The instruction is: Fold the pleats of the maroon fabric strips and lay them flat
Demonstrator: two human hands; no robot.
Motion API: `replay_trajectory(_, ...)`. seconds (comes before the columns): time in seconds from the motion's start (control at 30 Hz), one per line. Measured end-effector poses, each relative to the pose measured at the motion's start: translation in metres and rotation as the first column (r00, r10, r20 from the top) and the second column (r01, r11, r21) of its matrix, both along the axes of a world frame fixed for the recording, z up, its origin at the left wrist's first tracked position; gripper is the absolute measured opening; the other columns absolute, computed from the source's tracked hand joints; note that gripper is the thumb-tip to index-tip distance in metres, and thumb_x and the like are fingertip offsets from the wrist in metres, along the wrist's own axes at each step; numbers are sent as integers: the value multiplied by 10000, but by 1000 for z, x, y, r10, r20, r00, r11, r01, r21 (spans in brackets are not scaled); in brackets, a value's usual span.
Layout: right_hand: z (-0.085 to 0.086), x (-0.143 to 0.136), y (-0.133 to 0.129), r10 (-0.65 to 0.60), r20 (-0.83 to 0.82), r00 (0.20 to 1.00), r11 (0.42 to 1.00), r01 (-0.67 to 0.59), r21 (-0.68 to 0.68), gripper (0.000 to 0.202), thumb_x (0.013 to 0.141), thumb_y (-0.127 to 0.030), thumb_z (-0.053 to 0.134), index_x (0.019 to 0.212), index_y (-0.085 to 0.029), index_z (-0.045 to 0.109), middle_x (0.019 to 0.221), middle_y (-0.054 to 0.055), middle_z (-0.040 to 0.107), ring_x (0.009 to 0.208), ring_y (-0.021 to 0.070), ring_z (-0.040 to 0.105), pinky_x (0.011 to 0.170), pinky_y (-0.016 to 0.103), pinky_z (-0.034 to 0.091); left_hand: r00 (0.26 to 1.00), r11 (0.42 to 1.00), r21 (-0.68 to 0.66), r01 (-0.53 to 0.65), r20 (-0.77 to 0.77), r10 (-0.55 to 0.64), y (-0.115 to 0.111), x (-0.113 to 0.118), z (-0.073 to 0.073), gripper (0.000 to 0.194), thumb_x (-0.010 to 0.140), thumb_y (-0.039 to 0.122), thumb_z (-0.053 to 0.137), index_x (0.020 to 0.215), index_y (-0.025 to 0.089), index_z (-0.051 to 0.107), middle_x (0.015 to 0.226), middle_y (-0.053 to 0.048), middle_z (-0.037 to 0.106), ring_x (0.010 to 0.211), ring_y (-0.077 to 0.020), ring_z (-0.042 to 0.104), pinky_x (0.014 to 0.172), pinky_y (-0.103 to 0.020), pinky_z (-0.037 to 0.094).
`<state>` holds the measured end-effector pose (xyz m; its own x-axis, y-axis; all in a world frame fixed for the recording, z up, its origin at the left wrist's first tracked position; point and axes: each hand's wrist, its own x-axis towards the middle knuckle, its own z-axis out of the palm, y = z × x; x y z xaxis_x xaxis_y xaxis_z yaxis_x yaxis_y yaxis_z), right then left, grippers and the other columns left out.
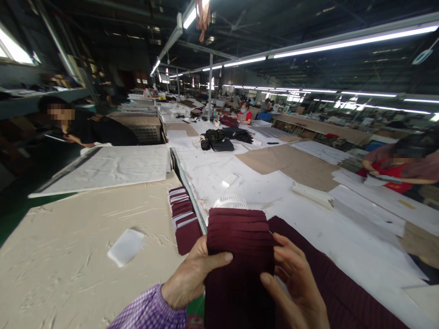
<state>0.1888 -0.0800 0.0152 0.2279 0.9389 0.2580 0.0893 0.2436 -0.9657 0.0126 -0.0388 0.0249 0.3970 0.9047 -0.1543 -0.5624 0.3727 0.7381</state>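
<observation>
A stack of maroon fabric pieces [240, 265], its layers fanned at the top end, is held up at the bottom centre. My left hand [195, 272] grips its left side, thumb across the front. At the right edge is my right hand [297, 278], its thumb and fingers bent and apart, touching or very near the stack; whether it pinches a layer is unclear. Left of the stack, a row of maroon and pale pieces [185, 219] lies along the table edge. More maroon fabric [329, 274] spreads over the table at the right.
A white fan [230, 201] stands just behind the stack. A white paper piece [126, 246] lies on the beige-covered table [68, 256]. Dark bundles [219, 138] sit farther back. People work at left [99, 128] and right [404, 160].
</observation>
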Motion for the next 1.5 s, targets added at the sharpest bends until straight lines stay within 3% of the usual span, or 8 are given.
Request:
replay_trajectory(0.13,-4,3,2,36,143,989,996,-46,71,150,779,-338,713,921,-295,688,1308,42,477,1172,230,504,931,310,468,1000,999,19,27,-12,-27,-2,-1,0,323,691,123,740,1008,176,716,935,-75,752,794,-187,701,761,-269,539)
replay_trajectory(0.27,-9,3,4,100,-12,995,988,-100,-120,259,722,-431,753,929,-291,684,1315,45,489,1207,236,494,879,256,485,1000,999,36,30,1,-30,-1,-1,1,338,697,120,735,1029,182,714,936,-75,752,815,-198,702,757,-277,542)
replay_trajectory(0.4,-8,1,4,132,-132,982,980,-149,-133,313,691,-431,779,959,-299,685,1301,35,516,1189,222,516,944,253,454,999,998,50,43,12,-44,2,-3,0,335,690,127,743,1021,168,717,930,-83,752,857,-222,698,756,-288,547)
replay_trajectory(0.67,11,-7,3,267,-249,931,887,-338,-314,273,738,-415,727,924,-215,718,964,61,702,890,236,652,820,318,533,1000,1000,24,7,17,-7,1,-3,-3,281,693,106,737,963,185,726,881,-57,756,719,-164,698,700,-245,544)
replay_trajectory(0.8,13,-12,4,215,-276,937,894,-302,-330,359,712,-380,758,1039,-237,718,979,46,734,950,258,662,954,382,482,1000,1000,22,4,13,-4,1,-2,-3,264,688,115,748,943,180,723,892,-57,754,757,-172,699,728,-250,544)
replay_trajectory(1.07,8,-11,6,223,-235,946,886,-297,-355,276,717,-406,743,925,-226,713,954,40,725,909,247,657,838,335,521,997,993,-102,-63,31,67,2,-1,2,256,784,218,680,1031,152,705,895,-86,748,785,-182,695,702,-254,542)
replay_trajectory(1.23,9,-12,8,189,-212,959,901,-255,-351,280,705,-412,739,916,-230,712,922,36,730,912,281,666,827,347,532,999,999,-27,-40,31,40,2,-1,-1,255,735,194,727,988,165,715,889,-72,751,732,-161,689,705,-248,537)
replay_trajectory(1.5,-1,-4,9,131,-20,991,982,-132,-135,217,705,-334,762,892,-265,676,1067,17,631,917,187,639,745,209,527,1000,1000,26,14,7,-14,1,-1,-4,301,677,110,749,965,194,724,904,-57,755,769,-178,699,735,-261,538)
